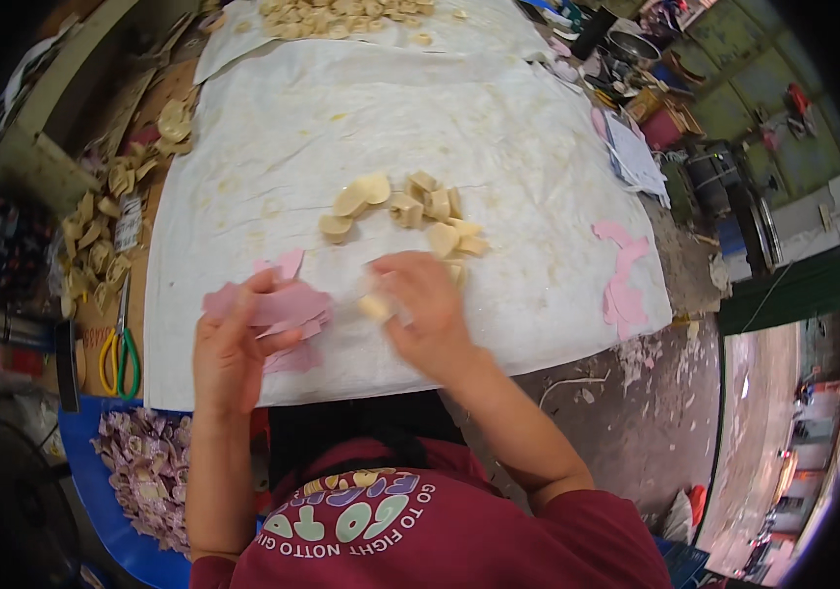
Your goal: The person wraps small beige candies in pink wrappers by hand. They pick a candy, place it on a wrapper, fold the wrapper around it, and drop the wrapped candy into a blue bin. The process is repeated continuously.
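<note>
My left hand (226, 348) is closed on a small stack of thin pink cut pieces (288, 306), gripped between thumb and fingers. More pink pieces (294, 357) lie on the white sheet just beneath it. To its right, my right hand (435, 319) is curled and slightly blurred by motion. At its fingertips is a small cream-coloured piece (375, 308) with rounded edges, which it appears to pinch. Beyond the hands sits a loose arc of similar cream pieces (351, 200), with several chunkier ones (422, 202) to the right and one partly hidden behind my right hand.
A wrinkled white sheet (263, 147) covers the table. Cream pieces (341, 18) are heaped at its far end. Pink strips (624, 285) lie by the right edge. At left are scissors (120, 355) with yellow and green handles, and a blue tub (106, 501) of pinkish pieces.
</note>
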`<state>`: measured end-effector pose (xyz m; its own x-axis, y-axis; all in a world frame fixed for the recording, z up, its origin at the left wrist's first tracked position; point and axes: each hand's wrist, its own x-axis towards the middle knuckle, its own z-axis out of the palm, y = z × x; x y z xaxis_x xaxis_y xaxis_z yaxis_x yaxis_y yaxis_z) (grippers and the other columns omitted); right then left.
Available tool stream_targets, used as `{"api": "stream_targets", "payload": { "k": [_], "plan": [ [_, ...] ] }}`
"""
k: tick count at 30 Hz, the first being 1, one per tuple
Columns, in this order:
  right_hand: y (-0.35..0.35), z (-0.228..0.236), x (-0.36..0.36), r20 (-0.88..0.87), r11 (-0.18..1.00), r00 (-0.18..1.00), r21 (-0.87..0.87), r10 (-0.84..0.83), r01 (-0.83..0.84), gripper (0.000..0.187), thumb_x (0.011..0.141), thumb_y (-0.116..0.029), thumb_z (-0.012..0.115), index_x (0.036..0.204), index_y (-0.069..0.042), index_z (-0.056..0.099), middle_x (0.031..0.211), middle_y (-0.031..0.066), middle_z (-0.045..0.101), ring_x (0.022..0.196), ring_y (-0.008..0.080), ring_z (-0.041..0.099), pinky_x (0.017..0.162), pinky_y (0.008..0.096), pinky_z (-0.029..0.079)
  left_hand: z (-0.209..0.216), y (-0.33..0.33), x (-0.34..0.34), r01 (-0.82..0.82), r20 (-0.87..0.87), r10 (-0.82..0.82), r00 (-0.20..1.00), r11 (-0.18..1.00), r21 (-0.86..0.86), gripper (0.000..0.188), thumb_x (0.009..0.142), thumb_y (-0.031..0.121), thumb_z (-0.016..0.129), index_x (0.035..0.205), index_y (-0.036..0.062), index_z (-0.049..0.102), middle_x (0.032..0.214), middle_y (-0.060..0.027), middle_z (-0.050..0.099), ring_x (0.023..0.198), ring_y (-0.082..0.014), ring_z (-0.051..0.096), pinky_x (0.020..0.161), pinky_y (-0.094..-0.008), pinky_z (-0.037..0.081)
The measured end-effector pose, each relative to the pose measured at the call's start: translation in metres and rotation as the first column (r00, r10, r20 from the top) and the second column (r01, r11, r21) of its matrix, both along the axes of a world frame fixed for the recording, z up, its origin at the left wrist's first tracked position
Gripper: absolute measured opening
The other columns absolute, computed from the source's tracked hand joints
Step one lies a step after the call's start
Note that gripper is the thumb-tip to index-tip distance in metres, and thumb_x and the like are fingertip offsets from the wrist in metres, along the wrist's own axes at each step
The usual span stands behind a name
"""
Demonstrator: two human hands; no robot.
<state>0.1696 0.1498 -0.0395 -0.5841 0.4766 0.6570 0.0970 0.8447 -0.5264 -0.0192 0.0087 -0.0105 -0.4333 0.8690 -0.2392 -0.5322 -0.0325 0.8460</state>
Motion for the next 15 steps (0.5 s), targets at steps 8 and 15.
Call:
{"api": "stream_targets", "payload": {
  "k": [8, 15],
  "plan": [
    [0.027, -0.032, 0.066, 0.458, 0.941, 0.835, 0.007, -0.304, 0.339, 0.051, 0.068, 0.001, 0.067, 0.117, -0.002, 0.055, 0.117, 0.0143, 0.051, 0.102, 0.0325, 0.054, 0.088, 0.0430, 0.044, -0.004, 0.029, 0.011, -0.148, 0.163, 0.128, 0.978, 0.983, 0.112, 0.043, 0.099, 0.023, 0.048, 0.128, -0.0079, 0.048, 0.125, -0.0236, 0.056, 0.119, -0.0322, 0.056, 0.094, -0.0392, 0.054],
    [0.010, -0.010, 0.014, -0.227, 0.792, 0.974, -0.598, -0.015, -0.126, 0.053, 0.072, -0.001, 0.070, 0.122, -0.002, 0.053, 0.130, 0.0128, 0.051, 0.115, 0.0317, 0.052, 0.095, 0.0397, 0.044, -0.005, 0.088, 0.048, -0.054, 0.105, 0.063, 0.993, 0.995, -0.081, 0.051, 0.101, 0.039, 0.040, 0.136, 0.0023, 0.045, 0.120, -0.0155, 0.058, 0.106, -0.0286, 0.060, 0.077, -0.0412, 0.056]
  ]
}}
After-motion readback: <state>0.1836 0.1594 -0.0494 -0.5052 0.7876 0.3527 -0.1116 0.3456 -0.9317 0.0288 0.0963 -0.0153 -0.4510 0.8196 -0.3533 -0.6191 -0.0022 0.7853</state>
